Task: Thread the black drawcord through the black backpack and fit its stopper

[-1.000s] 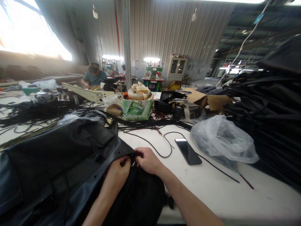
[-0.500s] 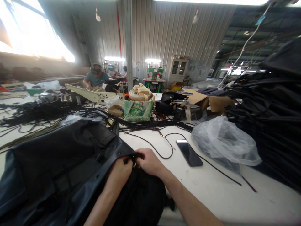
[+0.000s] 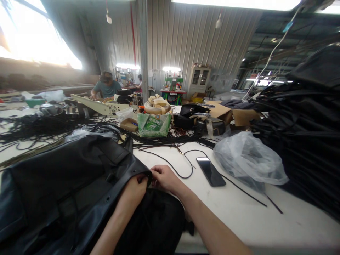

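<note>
A large black bag [image 3: 79,177] with eyelets along its opening edge lies on its side at the left. My left hand [image 3: 136,189] reaches just inside that edge, its fingers closed on the bag's rim near the corner. From the outer side, my right hand [image 3: 164,179] pinches the same corner. Whether a cord passes between the fingertips I cannot tell. Soft black fabric [image 3: 154,219] bulges out below the hands. On the table to the right rest a thin black cord [image 3: 183,176] and a dark phone [image 3: 211,172].
A clear plastic bag [image 3: 247,157] sits right of the phone, beside a tall pile of black material [image 3: 305,141]. Behind are a green bag with rolled strips [image 3: 154,124], a small cardboard tray [image 3: 129,124] and tangled black cords [image 3: 47,125]. A person [image 3: 106,86] sits farther back.
The view has shifted slightly, so the surroundings appear a little farther left. My right fingertips have drawn slightly back from the left hand at the bag's corner.
</note>
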The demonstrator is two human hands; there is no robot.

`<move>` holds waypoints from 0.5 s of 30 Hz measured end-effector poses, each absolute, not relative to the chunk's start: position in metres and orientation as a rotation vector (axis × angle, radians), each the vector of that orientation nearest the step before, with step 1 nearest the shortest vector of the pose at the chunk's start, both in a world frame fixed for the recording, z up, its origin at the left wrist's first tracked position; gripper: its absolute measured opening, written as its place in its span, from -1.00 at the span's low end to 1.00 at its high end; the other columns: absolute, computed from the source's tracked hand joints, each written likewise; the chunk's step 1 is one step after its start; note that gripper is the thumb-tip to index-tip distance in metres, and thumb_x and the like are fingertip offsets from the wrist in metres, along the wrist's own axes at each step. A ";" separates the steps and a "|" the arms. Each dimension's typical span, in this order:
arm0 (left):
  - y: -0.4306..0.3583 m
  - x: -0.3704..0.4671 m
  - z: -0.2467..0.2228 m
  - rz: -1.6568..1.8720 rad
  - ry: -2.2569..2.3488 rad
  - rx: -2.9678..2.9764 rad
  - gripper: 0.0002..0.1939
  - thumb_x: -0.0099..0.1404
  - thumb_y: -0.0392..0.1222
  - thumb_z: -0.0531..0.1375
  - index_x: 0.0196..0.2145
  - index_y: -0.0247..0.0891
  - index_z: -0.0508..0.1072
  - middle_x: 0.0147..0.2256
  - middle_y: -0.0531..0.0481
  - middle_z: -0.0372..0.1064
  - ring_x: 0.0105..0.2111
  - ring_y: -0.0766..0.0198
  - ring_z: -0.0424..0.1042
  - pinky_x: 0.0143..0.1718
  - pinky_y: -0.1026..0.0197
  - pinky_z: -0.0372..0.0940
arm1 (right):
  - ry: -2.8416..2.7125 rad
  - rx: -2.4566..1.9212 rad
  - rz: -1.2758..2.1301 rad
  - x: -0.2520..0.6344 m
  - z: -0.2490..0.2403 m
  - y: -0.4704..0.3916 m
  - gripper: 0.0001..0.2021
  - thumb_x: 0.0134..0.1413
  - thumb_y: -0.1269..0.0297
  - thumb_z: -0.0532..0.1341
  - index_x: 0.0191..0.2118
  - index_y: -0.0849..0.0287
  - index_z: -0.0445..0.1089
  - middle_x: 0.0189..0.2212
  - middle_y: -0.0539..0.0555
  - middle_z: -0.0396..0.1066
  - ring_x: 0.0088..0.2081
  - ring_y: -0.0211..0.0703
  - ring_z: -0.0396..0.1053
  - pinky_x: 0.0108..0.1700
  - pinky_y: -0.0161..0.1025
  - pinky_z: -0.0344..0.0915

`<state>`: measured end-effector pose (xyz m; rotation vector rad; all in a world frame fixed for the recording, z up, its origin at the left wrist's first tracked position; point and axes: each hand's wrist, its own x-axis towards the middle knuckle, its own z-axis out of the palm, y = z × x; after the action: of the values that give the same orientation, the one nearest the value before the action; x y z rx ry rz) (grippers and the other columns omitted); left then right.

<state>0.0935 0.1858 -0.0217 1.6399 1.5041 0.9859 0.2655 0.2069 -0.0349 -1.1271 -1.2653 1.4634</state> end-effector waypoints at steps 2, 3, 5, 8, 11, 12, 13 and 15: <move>0.187 0.091 -0.026 0.988 1.512 1.609 -0.79 0.27 -0.13 0.25 -0.25 -0.23 0.68 -0.23 -0.17 0.71 -0.12 -0.10 0.69 0.09 -0.03 0.50 | -1.127 -1.094 1.400 0.270 -0.031 0.211 -0.72 0.21 0.09 0.47 -0.31 0.21 0.55 -0.44 0.04 0.58 -0.52 -0.25 0.43 -0.51 -0.37 0.30; 0.187 0.088 -0.028 0.990 1.524 1.595 -0.77 0.23 -0.12 0.27 -0.23 -0.24 0.67 -0.24 -0.18 0.70 -0.13 -0.12 0.68 0.09 -0.07 0.50 | -1.045 -1.070 1.368 0.275 -0.029 0.214 -0.71 0.26 0.06 0.45 -0.28 0.20 0.52 -0.35 0.08 0.62 -0.50 -0.25 0.44 -0.50 -0.37 0.35; 0.185 0.082 -0.030 0.996 1.547 1.574 -0.72 0.14 -0.16 0.28 -0.20 -0.27 0.65 -0.24 -0.19 0.67 -0.14 -0.14 0.65 0.10 -0.12 0.48 | -0.881 -1.011 1.318 0.289 -0.021 0.219 -0.72 0.36 0.04 0.39 -0.23 0.16 0.46 -0.20 0.14 0.66 -0.45 -0.27 0.47 -0.44 -0.35 0.46; 0.180 0.072 -0.030 1.010 1.517 1.560 -0.58 0.03 -0.26 0.24 -0.11 -0.26 0.64 -0.17 -0.17 0.66 -0.10 -0.10 0.63 0.17 -0.10 0.44 | -0.673 -0.923 1.269 0.315 -0.009 0.225 -0.80 0.44 0.16 0.34 -0.19 0.12 0.39 -0.17 0.15 0.66 -0.43 -0.28 0.48 -0.38 -0.35 0.54; 0.176 0.064 -0.030 1.008 1.474 1.527 -0.51 -0.01 -0.27 0.22 -0.07 -0.24 0.61 -0.12 -0.17 0.67 -0.06 -0.08 0.64 0.16 -0.06 0.46 | -0.522 -0.853 1.203 0.340 0.001 0.228 -0.85 0.46 0.29 0.31 -0.21 0.12 0.37 -0.34 0.04 0.58 -0.50 -0.33 0.40 -0.45 -0.43 0.46; 0.175 0.062 -0.031 1.003 1.465 1.509 -0.51 -0.01 -0.25 0.21 -0.07 -0.24 0.60 -0.13 -0.18 0.67 -0.07 -0.09 0.65 0.13 -0.06 0.48 | -0.483 -0.832 1.173 0.347 0.003 0.229 -0.84 0.47 0.31 0.30 -0.23 0.13 0.37 -0.39 -0.01 0.52 -0.54 -0.36 0.35 -0.49 -0.45 0.40; 0.173 0.060 -0.031 0.998 1.456 1.491 -0.50 -0.01 -0.24 0.21 -0.06 -0.25 0.59 -0.15 -0.19 0.68 -0.08 -0.09 0.66 0.11 -0.05 0.49 | -0.451 -0.813 1.139 0.353 0.005 0.230 -0.83 0.48 0.31 0.30 -0.24 0.13 0.36 -0.43 -0.05 0.47 -0.57 -0.38 0.29 -0.52 -0.48 0.35; 0.168 0.057 -0.030 0.987 1.427 1.465 -0.47 0.04 -0.18 0.22 0.01 -0.28 0.57 -0.20 -0.18 0.68 -0.10 -0.11 0.68 0.08 -0.06 0.51 | -0.403 -0.780 1.061 0.363 0.009 0.231 -0.80 0.48 0.30 0.31 -0.25 0.14 0.36 -0.46 -0.09 0.40 -0.59 -0.41 0.22 -0.56 -0.49 0.26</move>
<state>0.0573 0.1680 -0.0299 1.4646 1.4267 0.9871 0.3635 0.2308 0.0089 -0.7802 -0.4034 1.0611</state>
